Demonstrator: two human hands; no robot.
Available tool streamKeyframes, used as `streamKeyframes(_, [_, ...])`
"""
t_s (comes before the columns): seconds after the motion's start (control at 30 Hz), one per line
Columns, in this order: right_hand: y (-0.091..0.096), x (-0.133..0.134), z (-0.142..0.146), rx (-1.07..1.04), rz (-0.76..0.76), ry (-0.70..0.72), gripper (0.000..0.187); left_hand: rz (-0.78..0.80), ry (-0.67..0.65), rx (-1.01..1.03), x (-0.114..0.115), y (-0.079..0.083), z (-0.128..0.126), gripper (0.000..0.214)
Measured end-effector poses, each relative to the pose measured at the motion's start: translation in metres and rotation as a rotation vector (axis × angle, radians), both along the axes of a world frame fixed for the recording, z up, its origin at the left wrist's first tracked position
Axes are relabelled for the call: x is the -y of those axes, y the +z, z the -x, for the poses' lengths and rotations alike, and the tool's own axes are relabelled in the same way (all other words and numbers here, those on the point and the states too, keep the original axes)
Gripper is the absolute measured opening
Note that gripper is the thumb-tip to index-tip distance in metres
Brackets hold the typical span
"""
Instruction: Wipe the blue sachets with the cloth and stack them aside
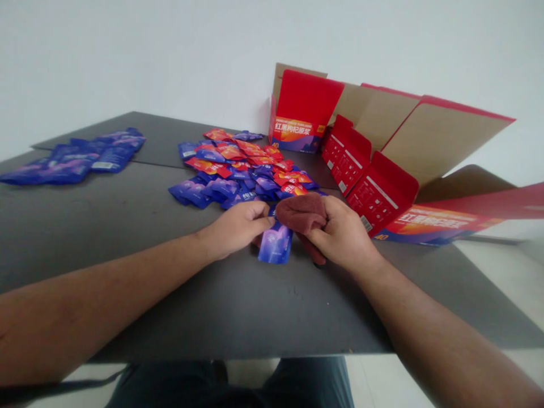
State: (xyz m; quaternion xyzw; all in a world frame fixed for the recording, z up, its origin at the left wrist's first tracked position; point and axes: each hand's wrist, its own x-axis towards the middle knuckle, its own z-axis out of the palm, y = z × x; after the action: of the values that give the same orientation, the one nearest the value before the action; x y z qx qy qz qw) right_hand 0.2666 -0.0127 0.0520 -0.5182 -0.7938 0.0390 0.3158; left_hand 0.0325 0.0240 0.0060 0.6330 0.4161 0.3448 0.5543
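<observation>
Between thumb and fingers, my left hand pinches a blue-purple foil pouch by its upper left edge. The pouch hangs with its printed front toward me, just above the dark table. My right hand grips a folded brown cloth, which covers the pouch's upper right corner. Part of the cloth dangles below my right fingers. Just behind both hands lies a heap of mixed red and blue pouches.
Several larger-looking blue pouches lie in a row at the table's left. Red printed cartons with raised flaps stand at the back right, one carton near my right forearm. The grey table ends close to my lap.
</observation>
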Motion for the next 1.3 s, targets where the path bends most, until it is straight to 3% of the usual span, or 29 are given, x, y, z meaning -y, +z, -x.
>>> streamKeyframes(0.13, [-0.005, 0.008, 0.012, 0.130, 0.008, 0.101, 0.015, 0.062, 0.009, 0.127, 0.000, 0.002, 0.000, 0.024])
streamKeyframes(0.23, [-0.005, 0.014, 0.018, 0.266, 0.106, 0.285, 0.012, 0.092, 0.017, 0.196, 0.000, 0.002, 0.000, 0.025])
streamKeyframes(0.3, [-0.005, 0.013, 0.016, 0.257, 0.098, 0.249, 0.012, 0.104, 0.009, 0.198, -0.001, 0.000, 0.000, 0.027])
streamKeyframes(0.43, [-0.007, 0.004, 0.007, 0.136, 0.015, 0.030, 0.013, 0.110, -0.024, 0.195, -0.002, -0.005, 0.001, 0.027])
streamKeyframes(0.5, [-0.008, 0.004, 0.008, 0.130, 0.046, 0.085, 0.015, 0.085, -0.012, 0.179, -0.003, -0.005, 0.002, 0.026])
streamKeyframes(0.6, [-0.009, 0.009, 0.012, 0.196, 0.113, 0.281, 0.017, 0.046, 0.009, 0.129, -0.003, -0.005, 0.003, 0.027])
streamKeyframes(0.67, [-0.008, 0.009, 0.012, 0.198, 0.110, 0.249, 0.015, 0.044, 0.008, 0.111, -0.003, -0.005, 0.003, 0.026])
streamKeyframes(0.77, [-0.007, 0.006, 0.008, 0.117, 0.034, 0.046, 0.015, 0.044, 0.010, 0.106, -0.002, -0.004, 0.003, 0.025])
streamKeyframes(0.8, [-0.007, 0.006, 0.008, 0.095, 0.026, 0.041, 0.016, 0.033, 0.017, 0.100, -0.002, -0.003, 0.002, 0.024])
streamKeyframes(0.97, [-0.007, 0.010, 0.011, 0.182, 0.134, 0.313, 0.015, -0.043, 0.037, 0.055, -0.001, 0.000, 0.002, 0.022])
streamKeyframes(1.13, [-0.007, 0.005, 0.008, 0.063, 0.024, 0.053, 0.015, -0.060, -0.011, 0.015, -0.001, -0.002, 0.004, 0.021])
streamKeyframes(1.3, [-0.007, 0.006, 0.008, 0.100, 0.087, 0.192, 0.011, -0.114, -0.047, -0.030, 0.000, 0.002, 0.007, 0.021])
